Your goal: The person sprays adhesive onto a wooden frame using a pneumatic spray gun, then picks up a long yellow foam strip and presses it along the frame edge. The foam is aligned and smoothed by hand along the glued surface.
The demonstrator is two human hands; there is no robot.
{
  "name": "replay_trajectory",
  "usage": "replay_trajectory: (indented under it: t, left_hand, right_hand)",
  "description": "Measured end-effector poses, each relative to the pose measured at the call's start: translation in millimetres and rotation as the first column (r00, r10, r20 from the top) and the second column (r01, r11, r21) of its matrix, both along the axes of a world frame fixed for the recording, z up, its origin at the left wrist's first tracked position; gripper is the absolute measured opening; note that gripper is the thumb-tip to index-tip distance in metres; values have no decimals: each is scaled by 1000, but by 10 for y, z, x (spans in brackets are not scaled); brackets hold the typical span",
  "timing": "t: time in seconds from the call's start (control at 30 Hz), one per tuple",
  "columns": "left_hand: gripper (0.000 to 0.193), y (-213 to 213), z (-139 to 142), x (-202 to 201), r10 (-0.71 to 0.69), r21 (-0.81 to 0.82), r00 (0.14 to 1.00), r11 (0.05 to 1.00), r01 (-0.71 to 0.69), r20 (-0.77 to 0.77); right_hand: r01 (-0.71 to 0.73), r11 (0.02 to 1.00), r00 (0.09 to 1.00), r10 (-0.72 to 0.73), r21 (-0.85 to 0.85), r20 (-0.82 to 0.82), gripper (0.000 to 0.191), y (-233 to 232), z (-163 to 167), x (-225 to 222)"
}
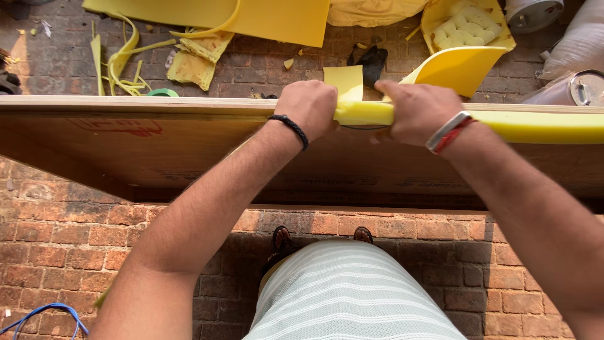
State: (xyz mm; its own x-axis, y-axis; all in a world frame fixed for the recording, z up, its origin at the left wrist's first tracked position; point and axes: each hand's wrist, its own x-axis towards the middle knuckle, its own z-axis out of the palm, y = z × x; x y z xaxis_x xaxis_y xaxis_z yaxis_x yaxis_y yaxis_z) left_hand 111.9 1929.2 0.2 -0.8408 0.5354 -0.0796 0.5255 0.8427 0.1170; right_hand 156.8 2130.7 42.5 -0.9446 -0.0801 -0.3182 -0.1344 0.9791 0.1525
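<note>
Both hands clenched on yellow foam strip (377,113) along plywood board (157,141) top edge: left hand (309,107), right hand (418,112); right stretch seated, left bare.

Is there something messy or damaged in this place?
Yes. Torn yellow foam scraps and thin strips lie scattered on the brick floor beyond the wooden board. Both hands grip a foam strip on the board's top edge.
</note>
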Motion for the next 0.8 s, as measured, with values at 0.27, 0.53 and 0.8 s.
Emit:
replay_trajectory:
  t: [0.27,0.53,0.8]
  left_hand:
    - [35,35,169,77,18,20,1000,1000,-18,-15]
    - [41,-226,-126,366,119,375,917,926,36,-382]
    - [36,-1487,-1233,1366,771,640,534,611,-466,-348]
  right_hand:
    - [-89,995,995,91,-53,31,73,649,-39,-72]
    - [-67,998,998,67,2,8,43,615,-126,-128]
    - [-312,929,929,254,-197,-270,92,70,26,24]
